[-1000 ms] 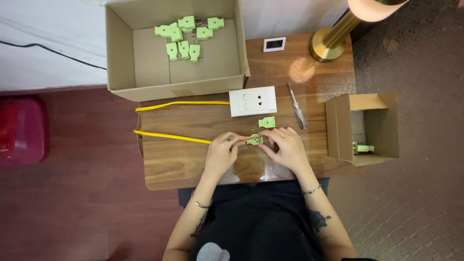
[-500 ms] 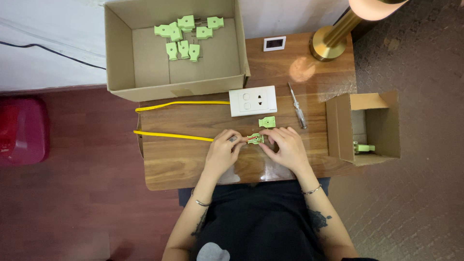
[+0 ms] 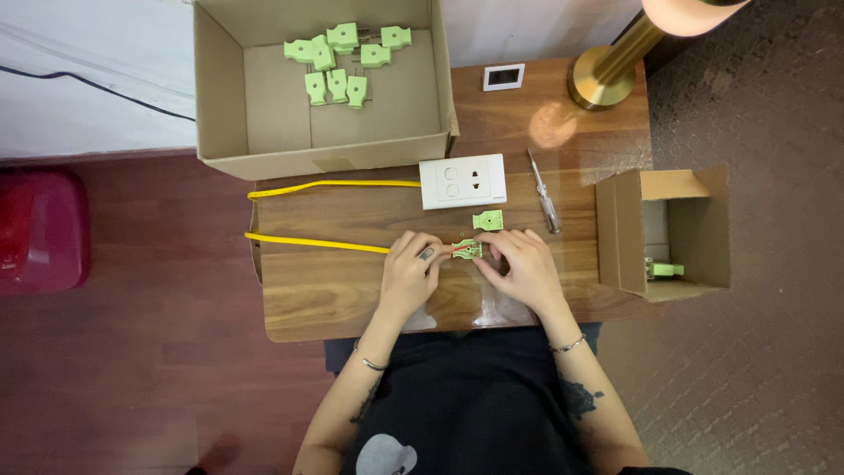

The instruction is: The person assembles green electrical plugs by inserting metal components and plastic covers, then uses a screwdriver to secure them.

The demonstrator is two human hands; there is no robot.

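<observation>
Pinch grip, both sides: left hand (image 3: 410, 274) and right hand (image 3: 525, 268) hold green plug half (image 3: 467, 250) on worktop (image 3: 352, 290), just below white socket plate (image 3: 462, 181). Judged light, rigid, small; grasp by edges. Yellow cable (image 3: 316, 243) attached, flexible.

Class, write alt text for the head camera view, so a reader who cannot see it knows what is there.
Seen from above, a person's left hand and right hand pinch a small green plastic plug part joined to a yellow cable on a wooden table. A white socket plate, a screwdriver and a large cardboard box of green parts lie beyond.
</observation>
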